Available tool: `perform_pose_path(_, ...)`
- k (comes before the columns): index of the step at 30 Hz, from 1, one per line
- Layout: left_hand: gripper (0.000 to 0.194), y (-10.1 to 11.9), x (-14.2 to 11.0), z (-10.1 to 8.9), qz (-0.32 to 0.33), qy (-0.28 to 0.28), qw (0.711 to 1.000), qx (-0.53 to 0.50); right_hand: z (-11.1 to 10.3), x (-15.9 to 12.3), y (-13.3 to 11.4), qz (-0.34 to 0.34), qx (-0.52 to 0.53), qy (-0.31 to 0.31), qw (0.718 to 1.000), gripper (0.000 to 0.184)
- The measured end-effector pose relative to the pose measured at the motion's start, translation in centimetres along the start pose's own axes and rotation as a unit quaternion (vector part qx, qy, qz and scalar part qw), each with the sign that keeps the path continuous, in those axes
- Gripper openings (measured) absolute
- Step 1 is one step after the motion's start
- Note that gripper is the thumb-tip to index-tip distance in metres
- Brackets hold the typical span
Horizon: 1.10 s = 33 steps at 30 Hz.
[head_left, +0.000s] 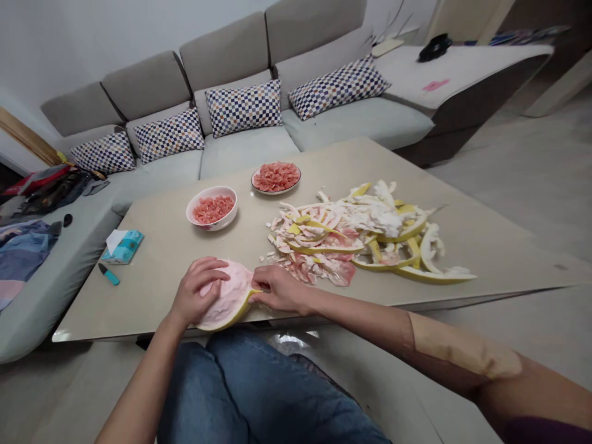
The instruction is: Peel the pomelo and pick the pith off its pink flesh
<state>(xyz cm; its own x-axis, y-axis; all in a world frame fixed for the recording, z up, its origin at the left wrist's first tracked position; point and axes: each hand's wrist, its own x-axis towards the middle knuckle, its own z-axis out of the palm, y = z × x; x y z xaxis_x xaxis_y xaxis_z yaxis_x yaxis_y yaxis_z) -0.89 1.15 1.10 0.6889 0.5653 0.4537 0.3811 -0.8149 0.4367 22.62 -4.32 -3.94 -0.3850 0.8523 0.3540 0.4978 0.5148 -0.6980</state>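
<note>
A partly peeled pomelo [230, 296], pink pith on top and yellow rind below, rests at the near edge of the table. My left hand [202, 288] lies over its left side, fingers curled round it. At its right side my right hand [276, 288] is closed, pinching an edge of the pomelo's rind. Just beyond the right hand spreads a heap of pomelo peel [351, 231], with yellow rind strips, white pith and pinkish membrane.
A white bowl [226, 221] and a dark-rimmed plate [276, 192] hold pink pomelo flesh. On the left lie a blue tissue box [124, 248] and a teal-handled knife [110, 276]. Behind the table [161, 216] stands a grey sofa [250, 145] with checkered cushions.
</note>
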Motion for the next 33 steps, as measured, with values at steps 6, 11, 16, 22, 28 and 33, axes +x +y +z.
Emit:
perform_pose_path(6,0.02,0.0,-0.5,0.1,-0.017,0.018,1.0,0.005,-0.1,-0.5,-0.2,0.0,-0.033,0.036,0.999,0.033)
perform_pose_path(11,0.02,0.2,-0.8,0.2,-0.025,0.037,0.999,0.001,0.7,-0.8,-0.5,0.007,-0.001,0.066,0.998,0.034)
perform_pose_path(16,0.02,0.2,-0.9,0.2,-0.027,0.046,0.999,-0.003,1.1,-0.4,-1.1,0.017,0.022,0.062,0.998,0.031)
perform_pose_path(22,0.02,0.1,-0.9,0.3,-0.055,0.065,0.996,-0.01,1.5,-0.2,-1.7,0.025,0.03,0.063,0.997,0.023)
perform_pose_path(28,0.021,0.2,-0.9,0.6,-0.069,0.076,0.995,-0.004,1.3,-0.7,-1.7,0.052,0.005,0.074,0.996,0.033)
perform_pose_path(33,0.021,0.2,-1.1,0.7,-0.093,0.093,0.991,-0.007,1.9,-0.4,-2.6,0.069,0.048,0.109,0.99,0.03)
